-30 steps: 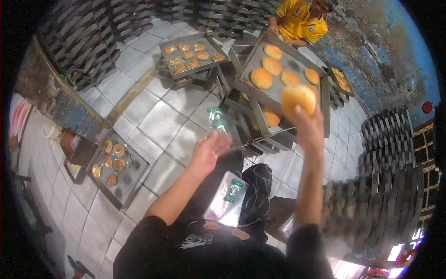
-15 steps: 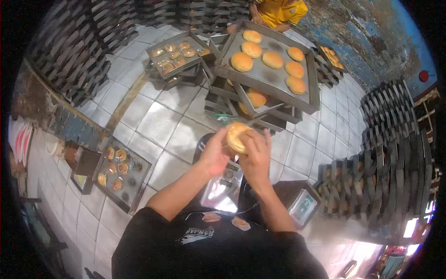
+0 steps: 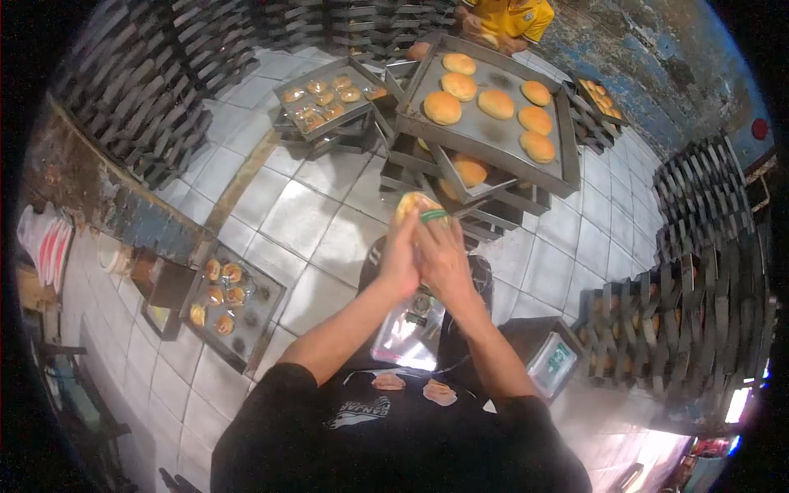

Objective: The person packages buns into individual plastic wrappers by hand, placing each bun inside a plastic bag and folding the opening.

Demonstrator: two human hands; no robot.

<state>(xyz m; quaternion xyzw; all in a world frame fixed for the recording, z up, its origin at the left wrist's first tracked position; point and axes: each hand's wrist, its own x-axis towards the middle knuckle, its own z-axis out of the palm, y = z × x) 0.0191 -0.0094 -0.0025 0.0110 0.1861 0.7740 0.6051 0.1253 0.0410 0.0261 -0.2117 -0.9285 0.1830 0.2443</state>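
A golden bun (image 3: 408, 202) sits at the fingertips of both my hands, in front of my knees. Around it is what looks like a clear plastic wrapper (image 3: 433, 215) with a green band. My left hand (image 3: 400, 259) closes on the bun from the left. From the right, the fingers of my right hand (image 3: 444, 261) press over the wrapper and hide part of the bun. On my lap, below the hands, lies a stack of clear plastic bags (image 3: 407, 333).
Ahead, a metal tray (image 3: 485, 140) of round buns tops a crooked stack of trays. Trays of wrapped buns stand at back left (image 3: 306, 92) and at left (image 3: 245, 320). A box (image 3: 546, 357) is by my right side. A person in yellow (image 3: 514, 18) sits beyond.
My hands have moved slightly forward with the bun and drawn closer together. The green band now shows across the bun by my right fingers. The view has shifted a little.
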